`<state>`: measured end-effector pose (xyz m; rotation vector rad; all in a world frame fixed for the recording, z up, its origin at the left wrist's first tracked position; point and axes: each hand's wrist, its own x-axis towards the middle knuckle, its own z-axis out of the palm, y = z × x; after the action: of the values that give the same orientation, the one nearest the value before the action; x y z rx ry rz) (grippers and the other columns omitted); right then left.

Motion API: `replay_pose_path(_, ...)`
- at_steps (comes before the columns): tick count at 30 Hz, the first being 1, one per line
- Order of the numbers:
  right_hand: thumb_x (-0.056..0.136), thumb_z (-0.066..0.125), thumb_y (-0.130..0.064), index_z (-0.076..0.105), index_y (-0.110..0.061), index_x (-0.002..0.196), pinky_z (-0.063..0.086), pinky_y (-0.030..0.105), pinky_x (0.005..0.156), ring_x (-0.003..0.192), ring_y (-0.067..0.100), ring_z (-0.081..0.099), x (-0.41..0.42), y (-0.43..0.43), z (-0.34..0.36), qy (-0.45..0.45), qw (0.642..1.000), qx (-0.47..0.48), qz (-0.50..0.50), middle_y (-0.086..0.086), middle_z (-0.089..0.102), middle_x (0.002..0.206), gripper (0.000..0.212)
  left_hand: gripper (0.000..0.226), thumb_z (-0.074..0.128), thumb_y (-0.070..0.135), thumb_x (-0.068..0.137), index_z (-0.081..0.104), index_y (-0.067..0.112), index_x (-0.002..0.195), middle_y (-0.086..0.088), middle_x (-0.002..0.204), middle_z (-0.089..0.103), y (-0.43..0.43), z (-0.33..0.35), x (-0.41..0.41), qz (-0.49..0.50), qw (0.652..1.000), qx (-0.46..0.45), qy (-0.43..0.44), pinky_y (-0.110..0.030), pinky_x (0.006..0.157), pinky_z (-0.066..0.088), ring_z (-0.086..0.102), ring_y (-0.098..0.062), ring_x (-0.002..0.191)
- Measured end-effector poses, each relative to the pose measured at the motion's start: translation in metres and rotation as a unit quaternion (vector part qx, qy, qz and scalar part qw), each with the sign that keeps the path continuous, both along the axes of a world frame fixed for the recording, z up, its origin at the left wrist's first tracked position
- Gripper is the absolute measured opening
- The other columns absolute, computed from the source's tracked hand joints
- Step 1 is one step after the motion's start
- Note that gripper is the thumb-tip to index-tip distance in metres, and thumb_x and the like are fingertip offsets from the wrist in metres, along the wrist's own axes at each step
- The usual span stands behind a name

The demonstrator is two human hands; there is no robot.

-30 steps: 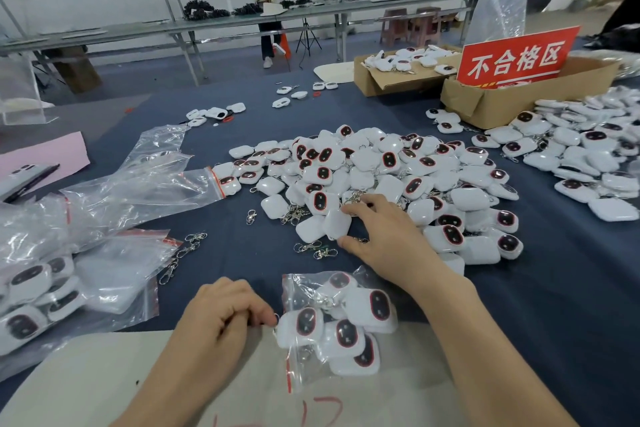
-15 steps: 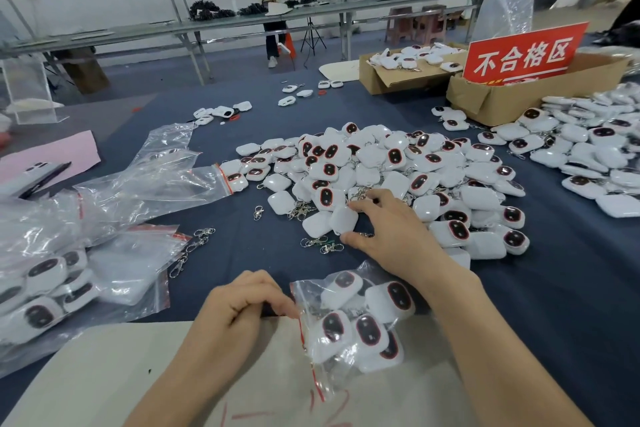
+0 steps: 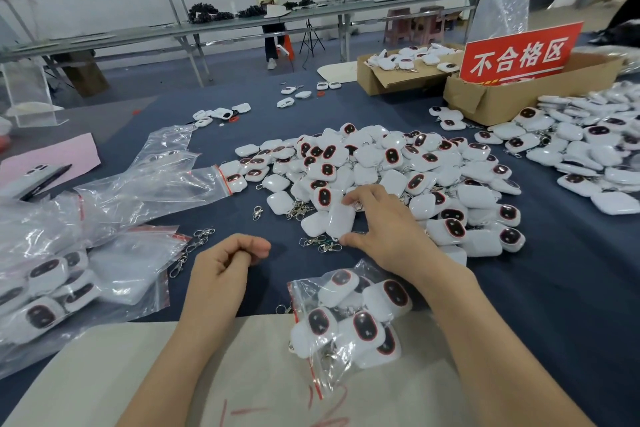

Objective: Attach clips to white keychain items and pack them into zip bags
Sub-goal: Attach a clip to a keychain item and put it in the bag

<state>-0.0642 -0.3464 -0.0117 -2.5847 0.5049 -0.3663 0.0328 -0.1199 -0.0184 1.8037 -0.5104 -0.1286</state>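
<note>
The right hand (image 3: 388,225) reaches out over the near edge of a big heap of white rounded plastic keychain pieces (image 3: 408,163), many showing a dark oval window ringed in red. Its forefinger and thumb are spread apart and clamp one blank-side white keychain piece (image 3: 341,220) between them, forefinger at the far end, thumb at the near end; the other fingers lie over the heap. Loose silver metal clips (image 3: 320,242) lie on the dark blue tablecloth (image 3: 554,288) just left of the thumb.

The left hand (image 3: 225,260) hovers near and left of that, fingers curled in toward the palm with the thumb laid along them. I see nothing in its grip.

A clear zip bag with a red seal strip (image 3: 346,319), holding several keychain pieces, lies just beside the right forearm, half on the cloth and half on a beige sheet (image 3: 104,374) at the near edge. Empty clear zip bags (image 3: 145,184) sprawl to the left, with filled bags (image 3: 45,288) nearer. Far right, a cardboard box (image 3: 502,104) carries a red sign (image 3: 519,54).
</note>
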Motion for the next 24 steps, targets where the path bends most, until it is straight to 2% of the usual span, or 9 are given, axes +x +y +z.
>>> replay_pose_path(4, 0.087, 0.074, -0.028, 0.049, -0.034, 0.130, 0.029, 0.034, 0.104, 0.120, 0.021, 0.043, 0.001, 0.002, 0.003, -0.019, 0.999, 0.028, 0.020, -0.006, 0.057, 0.123, 0.050, 0.035, 0.053, 0.004, 0.098, 0.075, 0.031, 0.090, 0.012, 0.087, 0.074, -0.018, 0.003, 0.008, -0.001, 1.000, -0.010, -0.003, -0.025, 0.084, 0.049, 0.065, 0.001, 0.082)
replay_pose_path(7, 0.091, 0.070, -0.018, 0.057, -0.039, 0.120, 0.037, 0.023, 0.093, 0.108, 0.012, 0.050, 0.001, 0.003, 0.004, -0.059, 0.993, 0.093, 0.050, -0.016, 0.058, 0.102, 0.038, 0.021, 0.057, 0.020, 0.102, 0.073, 0.034, 0.100, 0.017, 0.091, 0.073, -0.027, 0.006, 0.007, -0.036, 0.999, 0.001, -0.034, -0.016, 0.079, 0.047, 0.066, 0.001, 0.087)
replay_pose_path(9, 0.091, 0.069, -0.014, 0.060, -0.047, 0.107, 0.040, 0.009, 0.081, 0.096, 0.001, 0.059, 0.001, 0.005, 0.007, -0.097, 0.980, 0.163, 0.067, -0.017, 0.060, 0.098, 0.038, 0.016, 0.060, 0.027, 0.101, 0.072, 0.037, 0.103, 0.021, 0.093, 0.073, -0.030, 0.007, 0.005, -0.065, 0.996, 0.011, -0.056, -0.006, 0.076, 0.045, 0.067, 0.000, 0.089)
replay_pose_path(10, 0.090, 0.070, -0.014, 0.061, -0.050, 0.103, 0.044, 0.008, 0.078, 0.092, -0.001, 0.062, 0.001, 0.007, 0.008, -0.112, 0.971, 0.196, 0.075, -0.016, 0.062, 0.098, 0.039, 0.016, 0.061, 0.028, 0.100, 0.072, 0.038, 0.105, 0.021, 0.093, 0.073, -0.031, 0.008, 0.004, -0.076, 0.995, 0.015, -0.065, -0.005, 0.076, 0.045, 0.066, 0.000, 0.088)
replay_pose_path(12, 0.088, 0.073, -0.014, 0.063, -0.052, 0.100, 0.050, 0.010, 0.079, 0.089, 0.000, 0.067, 0.004, 0.013, 0.011, -0.135, 0.954, 0.250, 0.094, -0.016, 0.065, 0.098, 0.041, 0.016, 0.064, 0.026, 0.099, 0.072, 0.034, 0.110, 0.020, 0.095, 0.074, -0.034, 0.008, 0.001, -0.099, 0.992, 0.010, -0.073, -0.006, 0.075, 0.046, 0.066, 0.000, 0.087)
replay_pose_path(15, 0.087, 0.075, -0.013, 0.064, -0.050, 0.101, 0.057, 0.023, 0.086, 0.092, 0.004, 0.071, 0.008, 0.019, 0.008, -0.148, 0.938, 0.291, 0.111, -0.026, 0.068, 0.102, 0.041, 0.019, 0.068, 0.022, 0.096, 0.071, 0.030, 0.113, 0.016, 0.096, 0.073, -0.037, 0.007, -0.002, -0.149, 0.987, 0.002, -0.064, -0.012, 0.075, 0.050, 0.067, -0.005, 0.085)
replay_pose_path(17, 0.089, 0.074, -0.015, 0.064, -0.045, 0.103, 0.058, 0.029, 0.088, 0.095, 0.006, 0.071, 0.009, 0.019, 0.005, -0.148, 0.936, 0.300, 0.106, -0.019, 0.071, 0.104, 0.035, 0.021, 0.071, 0.021, 0.095, 0.069, 0.032, 0.112, 0.017, 0.095, 0.071, -0.039, 0.004, -0.002, -0.150, 0.986, 0.010, -0.075, -0.011, 0.073, 0.049, 0.066, -0.005, 0.084)
replay_pose_path(20, 0.091, 0.073, -0.020, 0.065, -0.035, 0.108, 0.060, 0.026, 0.082, 0.091, 0.011, 0.073, 0.010, 0.020, 0.002, -0.153, 0.918, 0.354, 0.095, -0.006, 0.074, 0.101, 0.024, 0.022, 0.071, 0.023, 0.094, 0.066, 0.037, 0.110, 0.020, 0.095, 0.069, -0.039, 0.000, 0.000, -0.111, 0.988, 0.017, -0.110, -0.009, 0.072, 0.048, 0.065, -0.004, 0.085)
replay_pose_path(24, 0.093, 0.070, -0.022, 0.068, -0.021, 0.114, 0.060, 0.023, 0.076, 0.084, 0.013, 0.075, 0.010, 0.022, 0.003, -0.141, 0.900, 0.403, 0.086, -0.004, 0.077, 0.088, 0.021, 0.026, 0.071, 0.035, 0.093, 0.063, 0.038, 0.117, 0.023, 0.099, 0.065, -0.040, -0.004, -0.003, -0.103, 0.982, 0.046, -0.155, -0.012, 0.074, 0.049, 0.064, -0.004, 0.090)
